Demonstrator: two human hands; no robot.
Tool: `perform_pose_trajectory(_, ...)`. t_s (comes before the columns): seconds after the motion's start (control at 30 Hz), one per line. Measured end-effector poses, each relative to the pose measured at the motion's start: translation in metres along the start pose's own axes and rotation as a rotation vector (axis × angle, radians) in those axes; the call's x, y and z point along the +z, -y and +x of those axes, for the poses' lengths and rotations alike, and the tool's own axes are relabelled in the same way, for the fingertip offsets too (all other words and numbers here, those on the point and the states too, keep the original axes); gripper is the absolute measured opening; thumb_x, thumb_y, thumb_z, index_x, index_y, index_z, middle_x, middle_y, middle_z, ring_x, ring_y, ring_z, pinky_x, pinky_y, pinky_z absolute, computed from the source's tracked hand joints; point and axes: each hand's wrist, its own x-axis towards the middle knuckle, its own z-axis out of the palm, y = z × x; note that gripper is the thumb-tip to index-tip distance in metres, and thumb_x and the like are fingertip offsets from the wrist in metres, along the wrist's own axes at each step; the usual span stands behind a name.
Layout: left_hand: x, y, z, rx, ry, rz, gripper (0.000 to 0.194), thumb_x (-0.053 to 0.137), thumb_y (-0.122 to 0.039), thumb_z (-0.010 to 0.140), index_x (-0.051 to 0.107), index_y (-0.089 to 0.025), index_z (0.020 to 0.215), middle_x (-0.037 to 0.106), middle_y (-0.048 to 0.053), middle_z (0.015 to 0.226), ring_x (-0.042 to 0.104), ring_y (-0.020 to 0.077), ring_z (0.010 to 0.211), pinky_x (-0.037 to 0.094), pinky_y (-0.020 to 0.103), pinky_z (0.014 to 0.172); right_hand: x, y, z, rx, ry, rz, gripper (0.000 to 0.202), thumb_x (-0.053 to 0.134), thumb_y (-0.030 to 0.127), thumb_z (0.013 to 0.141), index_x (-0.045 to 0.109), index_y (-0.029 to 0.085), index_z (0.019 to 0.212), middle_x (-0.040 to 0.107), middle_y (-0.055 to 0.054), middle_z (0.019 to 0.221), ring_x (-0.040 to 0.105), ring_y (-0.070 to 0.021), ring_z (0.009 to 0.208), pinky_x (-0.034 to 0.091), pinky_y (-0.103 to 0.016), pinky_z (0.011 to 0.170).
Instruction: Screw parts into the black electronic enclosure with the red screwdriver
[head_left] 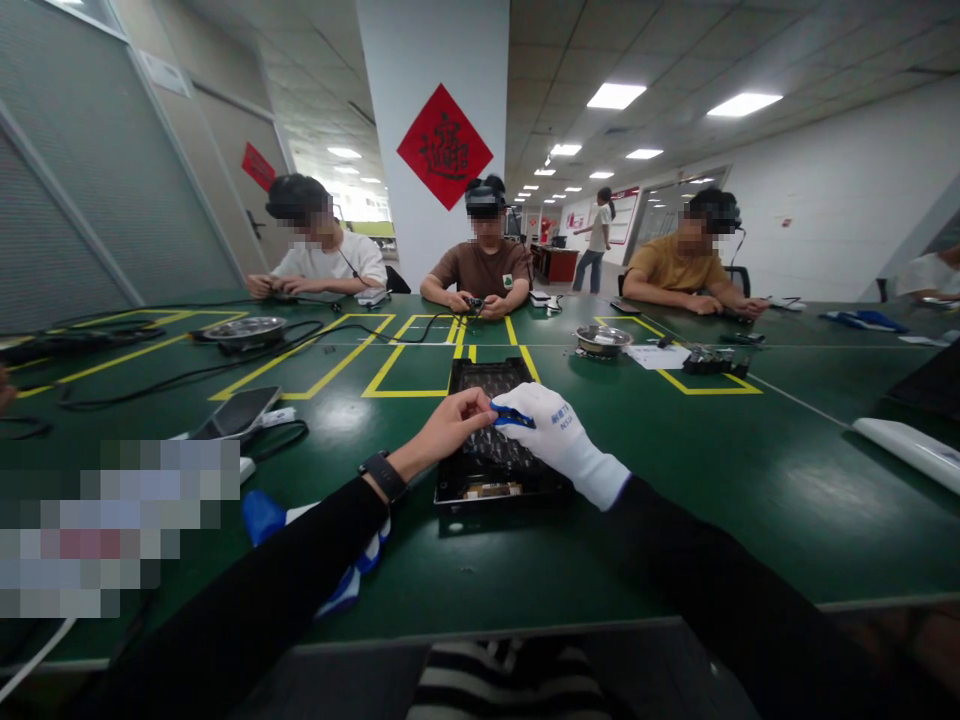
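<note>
My left hand [459,418] is bare, with a black watch [384,476] on the wrist. Its thumb and fingers are pinched together, and whatever they hold is too small to make out. My right hand [559,432] wears a white glove with blue fingers, which curl closed against my left fingertips. What lies in the gloved fingers is hidden. Both hands hover over a black tray [459,492] on the green table. Many small dark, shiny pieces [491,377] fill it, and a light brown part lies near its front edge.
A blue and white glove [264,517] lies partly under my left forearm. A phone-like device [238,412] and cables lie to the left. Metal bowls [602,338] stand farther back, and black parts [716,362] lie at right. Several people [484,262] sit across the table [750,500].
</note>
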Motion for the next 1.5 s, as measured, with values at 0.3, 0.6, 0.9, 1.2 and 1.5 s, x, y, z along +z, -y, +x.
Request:
perform_pose_trajectory(0.3, -0.001, -0.001, -0.002, 0.009, 0.013, 0.021, 0.024, 0.055, -0.037, 0.080, 0.054, -0.014, 0.074, 0.051, -0.002, 0.068, 0.046, 0.0095, 0.065, 0.034, 0.022, 0.062, 0.000, 0.002, -0.003, 0.043, -0.015, -0.064, 0.022, 0.055, 0.031, 0.082, 0.062, 0.019, 0.099, 0.062, -0.007, 0.095, 0.055, -0.0200, 0.092, 0.042, -0.034, 0.083)
perform_pose_trajectory(0.6, 0.001, 0.002, 0.000, -0.047, 0.035, -0.019, 0.027, 0.059, -0.039, 0.076, 0.057, -0.014, 0.086, 0.055, 0.000, 0.073, 0.050, 0.0112, 0.068, 0.038, 0.023, 0.064, -0.002, -0.005, -0.004, 0.074, -0.030, 0.007, 0.023, 0.056, 0.033, 0.081, 0.061, 0.019, 0.099, 0.061, -0.006, 0.095, 0.056, -0.0189, 0.091, 0.043, -0.033, 0.083)
perform_pose_trajectory(0.9, 0.000, 0.000, -0.001, -0.049, 0.057, -0.010, 0.026, 0.058, -0.039, 0.077, 0.060, -0.013, 0.084, 0.056, 0.000, 0.071, 0.050, 0.0111, 0.067, 0.038, 0.023, 0.065, -0.003, -0.003, -0.003, 0.026, -0.058, 0.138, 0.022, 0.057, 0.031, 0.080, 0.063, 0.019, 0.098, 0.063, -0.005, 0.091, 0.057, -0.0180, 0.086, 0.044, -0.033, 0.081)
perform_pose_trajectory(1.2, -0.003, 0.005, 0.000, -0.045, 0.072, -0.017, 0.026, 0.058, -0.039, 0.077, 0.057, -0.013, 0.078, 0.055, -0.001, 0.069, 0.048, 0.0099, 0.065, 0.036, 0.022, 0.063, -0.001, -0.003, -0.002, 0.043, -0.012, 0.317, 0.021, 0.060, 0.026, 0.078, 0.064, 0.019, 0.098, 0.064, -0.004, 0.093, 0.059, -0.0159, 0.086, 0.045, -0.031, 0.081)
perform_pose_trajectory(1.5, 0.002, -0.002, -0.001, -0.019, 0.086, 0.063, 0.025, 0.049, -0.038, 0.083, 0.054, -0.014, 0.079, 0.053, 0.000, 0.071, 0.048, 0.0112, 0.067, 0.038, 0.024, 0.066, -0.012, -0.006, -0.001, 0.042, 0.029, 0.048, 0.031, 0.054, 0.034, 0.082, 0.054, 0.019, 0.110, 0.060, -0.007, 0.103, 0.054, -0.0187, 0.096, 0.041, -0.033, 0.086)
